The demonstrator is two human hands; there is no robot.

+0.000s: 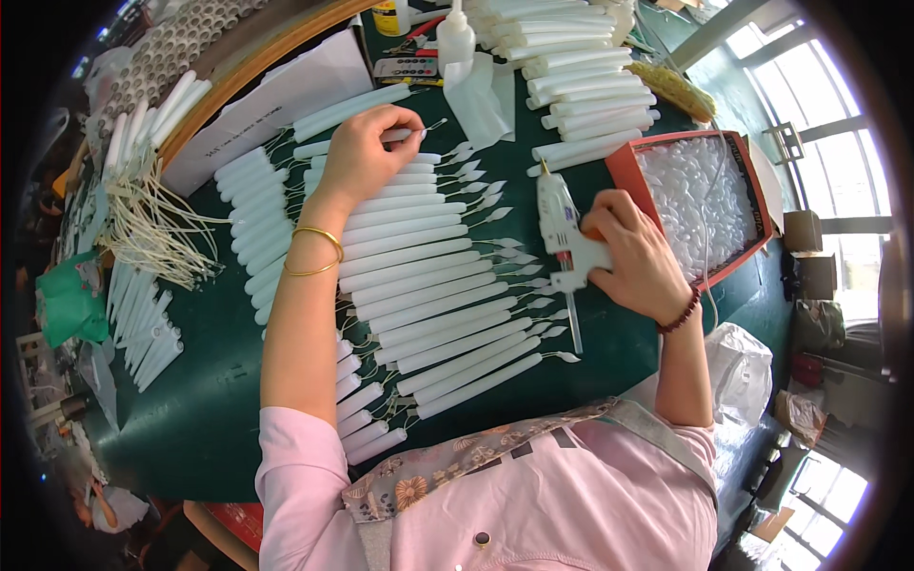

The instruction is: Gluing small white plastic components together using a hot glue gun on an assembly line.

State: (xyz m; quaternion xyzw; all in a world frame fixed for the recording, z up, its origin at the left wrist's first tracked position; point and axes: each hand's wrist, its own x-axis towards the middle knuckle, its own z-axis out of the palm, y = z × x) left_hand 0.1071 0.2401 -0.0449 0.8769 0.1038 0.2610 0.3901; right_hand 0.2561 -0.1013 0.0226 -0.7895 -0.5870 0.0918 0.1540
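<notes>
A white glue gun is gripped in my right hand, its nozzle pointing to the far side and a clear glue stick hanging from its near end. My left hand pinches the tip of a white candle stick at the far end of a row; a thin wire end sticks out to the right of the fingers. Below it lie several white candle sticks side by side, most with a white flame-shaped tip on a wire at the right end. Another row of white sticks lies to the left.
A red box full of small white flame-shaped pieces stands at the right. White tubes are stacked at the back, near a white squeeze bottle and a remote control. Cream wires and a green bag lie far left.
</notes>
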